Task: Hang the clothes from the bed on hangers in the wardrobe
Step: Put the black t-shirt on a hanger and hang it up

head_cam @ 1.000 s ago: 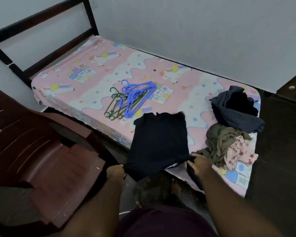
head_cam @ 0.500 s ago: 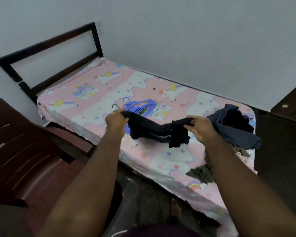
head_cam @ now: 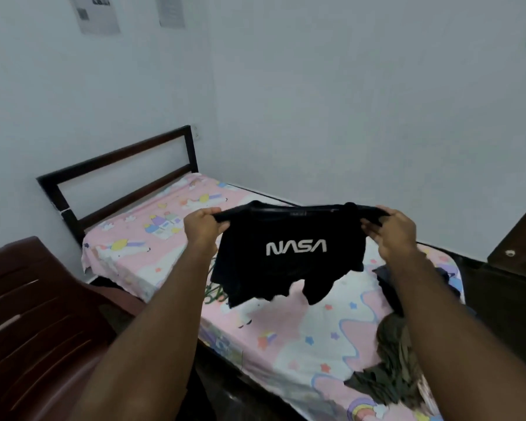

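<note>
Pinching grips hold the black NASA T-shirt (head_cam: pixel 289 268) by its shoulders, left hand (head_cam: pixel 202 227) and right hand (head_cam: pixel 390 235) level at mid-frame; it hangs stretched left-to-right above the bed (head_cam: pixel 301 335); green hangers (head_cam: pixel 213 294) peek below it, nearer the left hand.

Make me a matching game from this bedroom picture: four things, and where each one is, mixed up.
Things:
1 black NASA shirt
2 olive garment
3 dark red chair
4 papers

Places:
A stuck on the wall
B held up by left hand and right hand
C crumpled on the bed
D beside the bed

Pairs: 1-B, 2-C, 3-D, 4-A
</note>
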Motion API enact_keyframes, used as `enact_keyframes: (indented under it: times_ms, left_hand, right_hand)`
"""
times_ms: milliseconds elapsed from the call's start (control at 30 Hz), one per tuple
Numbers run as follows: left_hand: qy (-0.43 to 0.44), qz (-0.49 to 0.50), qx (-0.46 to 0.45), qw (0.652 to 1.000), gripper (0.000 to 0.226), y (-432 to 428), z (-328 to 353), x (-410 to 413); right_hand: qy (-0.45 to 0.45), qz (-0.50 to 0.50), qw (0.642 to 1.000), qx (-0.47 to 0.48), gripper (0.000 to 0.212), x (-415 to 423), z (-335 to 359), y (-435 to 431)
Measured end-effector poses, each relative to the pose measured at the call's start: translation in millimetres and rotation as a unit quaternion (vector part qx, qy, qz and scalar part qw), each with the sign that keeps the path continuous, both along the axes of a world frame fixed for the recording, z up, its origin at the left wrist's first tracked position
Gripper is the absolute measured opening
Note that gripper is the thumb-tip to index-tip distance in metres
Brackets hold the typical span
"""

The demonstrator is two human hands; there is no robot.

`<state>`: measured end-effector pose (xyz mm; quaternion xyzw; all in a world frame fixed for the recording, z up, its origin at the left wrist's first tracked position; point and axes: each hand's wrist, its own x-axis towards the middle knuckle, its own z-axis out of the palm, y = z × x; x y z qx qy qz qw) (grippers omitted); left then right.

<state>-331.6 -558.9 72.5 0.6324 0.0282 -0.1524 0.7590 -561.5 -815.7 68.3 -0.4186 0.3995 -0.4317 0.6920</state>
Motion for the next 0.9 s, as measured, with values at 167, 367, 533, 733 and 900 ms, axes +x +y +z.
enact_keyframes:
  times_ms: [167, 367, 533, 733, 900]
  left_hand:
    - [-0.020, -0.046, 0.028, 0.998, 0.026, 3.7, 7.8, 8.0]
    - [-0.046, -0.068, -0.010, 0.997, 0.028, -3.3, 12.6, 10.9]
    - [-0.056, -0.100, -0.006, 0.993, 0.032, -19.3, 10.6, 18.2]
    - [-0.050, -0.135, 0.081, 0.986, 0.030, -56.1, -11.1, 51.8]
    - [-0.037, -0.188, 0.180, 0.965, 0.028, -116.5, -42.1, 89.5]
  right_hand:
    - [0.065, 0.028, 0.997, -0.002, 0.042, -12.1, -4.8, -5.9]
    - [0.057, 0.019, 0.998, -0.032, 0.044, -19.5, 12.3, -15.8]
    - [0.068, 0.019, 0.996, -0.062, 0.041, -21.8, 21.4, -27.6]
    - [0.125, 0.062, 0.988, -0.059, 0.035, -8.2, -3.1, -66.1]
    - [0.217, 0.172, 0.961, -0.026, 0.031, 23.3, -42.4, -129.5]
